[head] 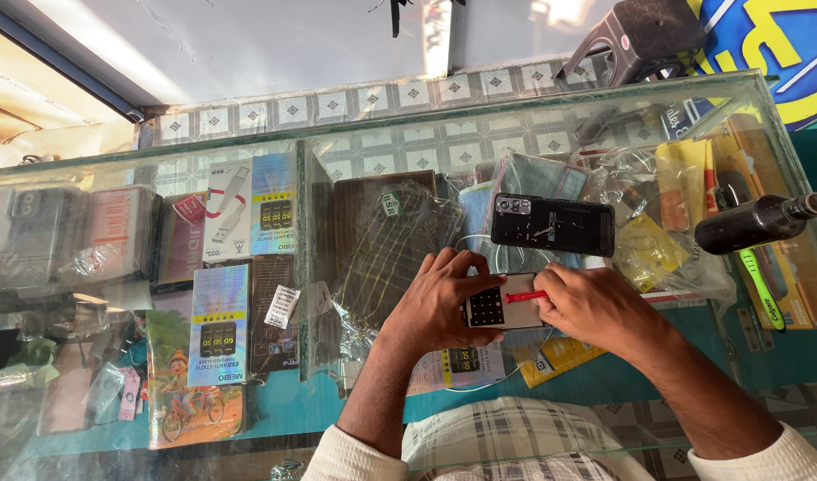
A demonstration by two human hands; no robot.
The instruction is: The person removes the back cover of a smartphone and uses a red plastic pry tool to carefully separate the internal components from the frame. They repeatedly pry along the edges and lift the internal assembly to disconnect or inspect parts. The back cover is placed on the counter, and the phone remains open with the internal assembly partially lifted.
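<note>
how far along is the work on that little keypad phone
Done: a black smartphone lies face down on the glass counter, set apart. In hand: the left hand steadies the small keypad phone while the right hand works a red-handled tool at it. Left: the phone looks closed; whether any screws are out cannot be seen.

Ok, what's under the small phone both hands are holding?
The small phone sits over the glass counter. Through the glass below it show a yellow packet and a printed card. The left hand and right hand cover the rest.
</note>
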